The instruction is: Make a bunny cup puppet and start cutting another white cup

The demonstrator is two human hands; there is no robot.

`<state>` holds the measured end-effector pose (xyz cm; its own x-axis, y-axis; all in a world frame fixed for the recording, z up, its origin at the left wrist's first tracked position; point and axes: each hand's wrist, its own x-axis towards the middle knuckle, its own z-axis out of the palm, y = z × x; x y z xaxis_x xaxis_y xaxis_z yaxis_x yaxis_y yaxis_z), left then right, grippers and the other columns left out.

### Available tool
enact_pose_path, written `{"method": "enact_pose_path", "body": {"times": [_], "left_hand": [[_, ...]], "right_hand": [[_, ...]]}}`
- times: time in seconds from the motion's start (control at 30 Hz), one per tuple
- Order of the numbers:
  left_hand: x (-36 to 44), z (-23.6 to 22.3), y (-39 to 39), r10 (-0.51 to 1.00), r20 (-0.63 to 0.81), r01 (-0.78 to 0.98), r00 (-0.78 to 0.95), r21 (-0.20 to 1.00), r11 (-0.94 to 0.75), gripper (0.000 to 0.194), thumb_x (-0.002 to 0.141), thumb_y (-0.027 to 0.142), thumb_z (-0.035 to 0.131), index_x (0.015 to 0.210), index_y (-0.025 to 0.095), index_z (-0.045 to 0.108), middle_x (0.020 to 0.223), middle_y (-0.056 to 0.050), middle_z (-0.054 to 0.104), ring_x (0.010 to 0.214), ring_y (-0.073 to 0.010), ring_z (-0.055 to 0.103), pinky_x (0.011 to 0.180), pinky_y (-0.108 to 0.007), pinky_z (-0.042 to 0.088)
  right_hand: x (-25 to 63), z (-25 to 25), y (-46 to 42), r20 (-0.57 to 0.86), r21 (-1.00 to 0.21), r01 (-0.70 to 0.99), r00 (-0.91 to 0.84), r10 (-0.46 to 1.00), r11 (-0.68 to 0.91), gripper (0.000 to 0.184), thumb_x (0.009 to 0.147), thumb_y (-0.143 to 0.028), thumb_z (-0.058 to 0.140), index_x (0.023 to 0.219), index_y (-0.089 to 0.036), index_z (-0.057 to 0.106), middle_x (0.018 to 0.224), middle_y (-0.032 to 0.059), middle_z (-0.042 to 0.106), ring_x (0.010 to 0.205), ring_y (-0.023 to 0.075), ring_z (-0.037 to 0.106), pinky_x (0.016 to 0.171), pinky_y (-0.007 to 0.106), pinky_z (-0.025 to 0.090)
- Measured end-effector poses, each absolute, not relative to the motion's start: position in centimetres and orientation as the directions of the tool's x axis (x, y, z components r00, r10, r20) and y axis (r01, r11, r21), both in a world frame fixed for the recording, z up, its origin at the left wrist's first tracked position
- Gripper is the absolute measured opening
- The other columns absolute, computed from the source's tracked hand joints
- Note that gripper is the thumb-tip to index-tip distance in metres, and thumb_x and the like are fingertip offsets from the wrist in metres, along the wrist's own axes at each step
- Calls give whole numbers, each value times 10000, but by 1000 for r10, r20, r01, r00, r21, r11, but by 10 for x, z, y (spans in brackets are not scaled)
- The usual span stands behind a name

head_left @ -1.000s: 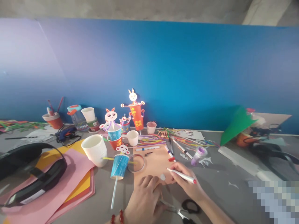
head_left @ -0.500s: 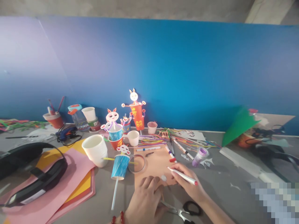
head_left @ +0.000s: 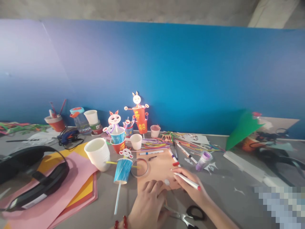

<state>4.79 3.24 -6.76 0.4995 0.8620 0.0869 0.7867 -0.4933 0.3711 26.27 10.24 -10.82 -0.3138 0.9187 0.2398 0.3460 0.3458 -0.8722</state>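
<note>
Right hand (head_left: 194, 195): clamped on uncapped marker (head_left: 188, 181) | Left hand (head_left: 149, 198): on orange sheet (head_left: 158, 168), grip cannot be told | Paper disc (head_left: 167, 182): between hands, apparently unattached | Blue-cup figure (head_left: 123, 171): ahead-left of left hand, apparently assembled

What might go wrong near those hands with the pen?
The scissors lie close beside the left hand, so a careless move might nick it. The marker in the right hand points over the peach paper, so a slip could leave a stray mark. The little white disc between the hands might get brushed away.
</note>
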Motion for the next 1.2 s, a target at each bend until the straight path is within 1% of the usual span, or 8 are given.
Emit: {"method": "enact_pose_path", "body": {"times": [0.17,0.27,0.4,0.57,0.83,0.97,1.1,1.2], "left_hand": [[48,-64,32,864,77,788,498,375,-488,416,837,404,705,1195,204,635,1343,-98,581,1186,-316,517,1021,-477,444],[48,-63,31,867,78,787,493,385,-482,392,849,369,689,1206,218,631,1344,-94,580,1192,-314,517,1023,-479,444],[47,-64,31,875,99,784,474,404,-471,350,852,293,667,1193,221,637,1361,-84,572,1213,-302,508,1045,-458,430],[45,-67,31,879,117,779,462,420,-465,360,849,289,668,1203,237,630,1367,-73,570,1217,-296,510,1050,-447,425],[47,-67,32,882,97,788,462,412,-458,383,836,284,675,1214,244,623,1371,-73,565,1221,-299,508,1052,-452,423],[47,-68,31,875,108,778,472,416,-471,391,846,309,673,1226,234,620,1382,-80,561,1227,-304,501,1059,-457,417],[47,-68,32,875,119,771,469,428,-471,454,844,308,685,1286,272,591,1385,-63,561,1223,-300,507,1055,-457,420],[47,-68,32,878,113,776,465,426,-466,476,838,311,696,1301,284,588,1394,-60,558,1231,-304,504,1055,-461,422]], "right_hand": [[263,-111,103,243,-880,338,-284,928,334,308,957,-470,534,1061,-218,679,703,-4,612,570,155,562,513,234,476],[263,-110,103,239,-894,312,-275,931,322,317,958,-476,536,1077,-213,668,738,9,636,575,154,578,513,236,481],[263,-105,102,243,-908,261,-311,919,328,307,953,-462,560,1118,-214,633,805,28,683,619,164,622,530,238,491],[262,-98,98,221,-932,208,-327,919,298,294,977,-481,519,1074,-214,595,764,18,706,624,166,656,541,235,504],[262,-103,100,232,-912,244,-354,906,329,413,973,-552,472,1083,-208,673,744,43,737,579,180,664,515,261,529],[262,-107,101,253,-892,273,-358,899,359,403,980,-532,466,1101,-217,686,802,50,738,625,192,675,562,281,561],[262,-106,99,276,-874,295,-350,895,385,361,999,-466,469,1198,-232,659,896,62,734,719,211,691,647,300,571],[262,-106,98,296,-864,300,-349,889,405,323,1005,-428,478,1205,-247,654,919,57,731,756,218,690,670,303,567]]}}
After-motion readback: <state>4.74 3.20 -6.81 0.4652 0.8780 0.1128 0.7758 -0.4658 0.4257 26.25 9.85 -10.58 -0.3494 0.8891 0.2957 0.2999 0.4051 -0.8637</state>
